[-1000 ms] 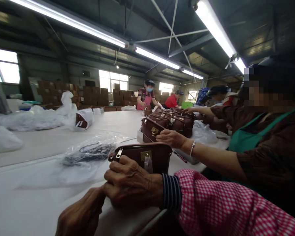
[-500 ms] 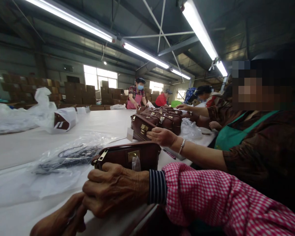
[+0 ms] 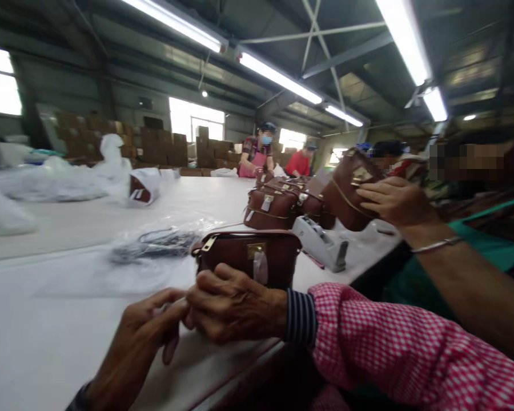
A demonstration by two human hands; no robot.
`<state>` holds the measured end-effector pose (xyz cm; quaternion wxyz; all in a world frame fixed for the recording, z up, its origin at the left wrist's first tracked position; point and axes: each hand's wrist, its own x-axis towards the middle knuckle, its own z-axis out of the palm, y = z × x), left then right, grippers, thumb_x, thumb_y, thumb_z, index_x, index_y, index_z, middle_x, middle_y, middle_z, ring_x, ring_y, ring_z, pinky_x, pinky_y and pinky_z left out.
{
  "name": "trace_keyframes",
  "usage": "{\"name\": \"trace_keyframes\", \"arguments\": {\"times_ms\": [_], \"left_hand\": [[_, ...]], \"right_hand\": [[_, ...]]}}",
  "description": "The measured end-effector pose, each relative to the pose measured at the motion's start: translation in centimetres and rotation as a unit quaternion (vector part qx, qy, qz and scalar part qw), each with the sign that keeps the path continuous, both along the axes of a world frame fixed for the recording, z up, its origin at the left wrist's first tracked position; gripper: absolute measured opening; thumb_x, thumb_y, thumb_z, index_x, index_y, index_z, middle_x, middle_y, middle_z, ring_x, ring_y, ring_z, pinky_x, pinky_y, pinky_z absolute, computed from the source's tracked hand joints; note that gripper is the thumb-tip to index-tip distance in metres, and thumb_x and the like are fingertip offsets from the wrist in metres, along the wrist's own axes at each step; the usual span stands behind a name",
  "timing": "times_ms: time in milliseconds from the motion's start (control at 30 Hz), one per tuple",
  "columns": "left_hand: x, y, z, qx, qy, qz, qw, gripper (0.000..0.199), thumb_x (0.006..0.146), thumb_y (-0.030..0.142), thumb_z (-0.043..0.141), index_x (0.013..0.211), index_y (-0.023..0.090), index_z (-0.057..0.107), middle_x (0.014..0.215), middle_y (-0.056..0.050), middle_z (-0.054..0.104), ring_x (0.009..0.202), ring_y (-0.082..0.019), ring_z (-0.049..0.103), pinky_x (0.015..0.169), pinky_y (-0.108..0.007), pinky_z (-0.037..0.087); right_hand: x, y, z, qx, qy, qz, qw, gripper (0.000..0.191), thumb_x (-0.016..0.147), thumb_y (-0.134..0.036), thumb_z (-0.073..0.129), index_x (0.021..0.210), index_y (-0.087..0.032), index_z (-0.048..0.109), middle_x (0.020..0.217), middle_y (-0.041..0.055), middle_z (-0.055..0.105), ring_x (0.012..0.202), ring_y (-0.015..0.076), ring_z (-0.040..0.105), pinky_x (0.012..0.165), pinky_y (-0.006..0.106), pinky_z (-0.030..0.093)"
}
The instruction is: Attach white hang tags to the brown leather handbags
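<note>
A dark brown handbag (image 3: 278, 260) stands on the white table, with a brass clasp wrapped in clear film and a zipper pull at its left corner. In front of it, my right hand (image 3: 235, 305) has its fingers bent and pressed together at the tips. My left hand (image 3: 143, 337) meets it from the left, thumb and forefinger pinched at the right fingertips. Whatever lies between the fingertips is too small or hidden to name. A clear plastic bag with dark cords (image 3: 163, 242) lies left of the handbag.
A grey tape dispenser (image 3: 321, 242) sits right of the handbag. Behind it stand several brown bags (image 3: 269, 208). At right, a person's hand (image 3: 394, 200) holds up another brown bag (image 3: 346, 194). White wrapping (image 3: 60, 180) lies at the left; people work farther back.
The view has shifted, showing more of my left hand, which stays at my right fingertips. The neighbour's hand has lifted a brown bag, and the tape dispenser has come into view.
</note>
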<state>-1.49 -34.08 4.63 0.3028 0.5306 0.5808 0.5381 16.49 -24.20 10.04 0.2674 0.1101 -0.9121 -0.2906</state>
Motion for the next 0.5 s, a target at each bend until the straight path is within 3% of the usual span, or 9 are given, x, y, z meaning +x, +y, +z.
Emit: {"name": "trace_keyframes", "arguments": {"times_ms": [100,367,500], "left_hand": [[0.8,-0.2,1.6,-0.045,-0.12,-0.054,0.99,0.03,0.084,0.043,0.065,0.078,0.014,0.063,0.061,0.002,0.062,0.038,-0.004,0.041,0.039,-0.019,0.028],[0.6,0.2,1.6,-0.063,-0.259,-0.065,0.962,0.024,0.074,0.033,0.073,0.074,0.014,0.058,0.053,0.006,0.049,0.044,-0.004,0.035,0.043,-0.018,0.019],[0.7,0.3,1.7,-0.058,-0.297,-0.102,0.948,0.034,0.083,0.044,0.063,0.067,0.015,0.054,0.053,0.005,0.044,0.044,-0.004,0.032,0.042,-0.02,0.013]], "right_hand": [[-0.2,0.1,-0.7,-0.003,0.047,0.012,0.999,0.015,0.096,-0.013,0.055,0.085,-0.014,0.065,0.089,0.0063,0.061,0.088,0.0212,0.05,0.069,0.037,0.033],[-1.0,0.4,-1.1,-0.021,0.085,0.044,0.995,0.022,0.094,-0.008,0.056,0.075,-0.013,0.065,0.083,0.0077,0.062,0.08,0.0191,0.049,0.063,0.037,0.031],[-0.9,0.2,-1.0,-0.02,0.089,0.046,0.995,0.024,0.096,-0.009,0.054,0.076,-0.015,0.065,0.08,0.0072,0.062,0.08,0.0189,0.05,0.063,0.037,0.033]]}}
